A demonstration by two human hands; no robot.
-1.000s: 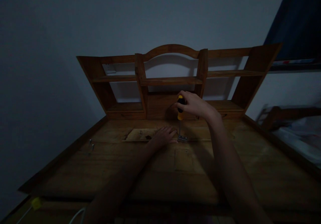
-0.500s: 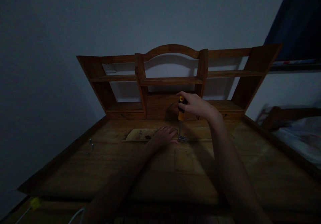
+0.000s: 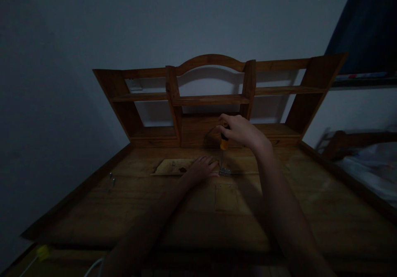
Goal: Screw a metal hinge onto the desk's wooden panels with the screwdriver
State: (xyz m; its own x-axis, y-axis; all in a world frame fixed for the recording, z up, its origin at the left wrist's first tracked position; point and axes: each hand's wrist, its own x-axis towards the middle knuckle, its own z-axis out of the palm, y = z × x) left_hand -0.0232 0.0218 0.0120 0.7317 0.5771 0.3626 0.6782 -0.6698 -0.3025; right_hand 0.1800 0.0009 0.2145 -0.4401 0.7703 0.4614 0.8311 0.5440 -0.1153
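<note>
My right hand [image 3: 238, 128] is wrapped round the yellow-and-black handle of a screwdriver [image 3: 223, 143], held upright. The thin shaft points down to a small metal hinge [image 3: 225, 172], and its tip meets the hinge's left part. Just left of the hinge, my left hand [image 3: 203, 167] lies with fingers spread over a pale wooden board [image 3: 170, 166], its thumb along the near edge. That board has a ragged left end and a dark knot. In front of the hinge is a small rectangular wooden piece [image 3: 226, 197] with two small marks near its far edge.
Several small screws [image 3: 113, 181] stand at the left of the wooden desktop [image 3: 130, 215]. A wooden shelf unit [image 3: 214, 99] rises at the back against the wall. A yellow object with a white cord [image 3: 43, 251] is at the lower left. A bed frame [image 3: 341, 138] stands on the right.
My right hand's fingers have shifted round the screwdriver's handle, covering more of its top. The left hand stays in place on the board. The view has shifted slightly.
</note>
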